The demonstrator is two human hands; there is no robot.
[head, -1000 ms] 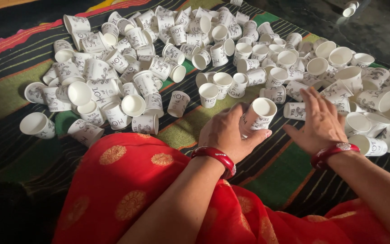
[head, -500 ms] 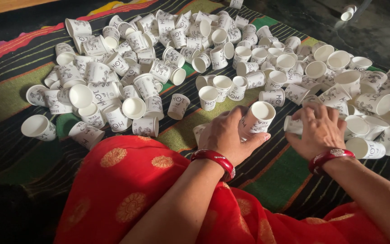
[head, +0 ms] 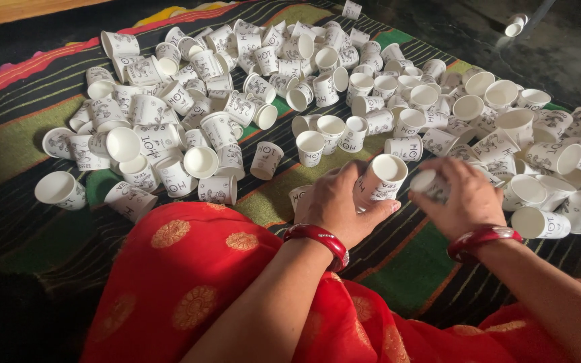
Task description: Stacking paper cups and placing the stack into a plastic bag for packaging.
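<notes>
Over the striped mat (head: pixel 21 141), her left hand (head: pixel 341 205) grips an upright stack of cups (head: pixel 381 178), while her right hand (head: pixel 469 198), just beside it, clutches a single cup (head: pixel 430 185).

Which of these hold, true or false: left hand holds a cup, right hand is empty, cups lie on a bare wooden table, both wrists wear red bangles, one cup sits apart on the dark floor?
1. The left hand holds a paper cup, mouth up. True.
2. The right hand is empty. False: its grip is on a second cup.
3. The cups lie on a bare wooden table. False: they lie on a striped mat.
4. Both wrists wear red bangles. True.
5. One stray cup lies apart on the dark floor. True.
</notes>
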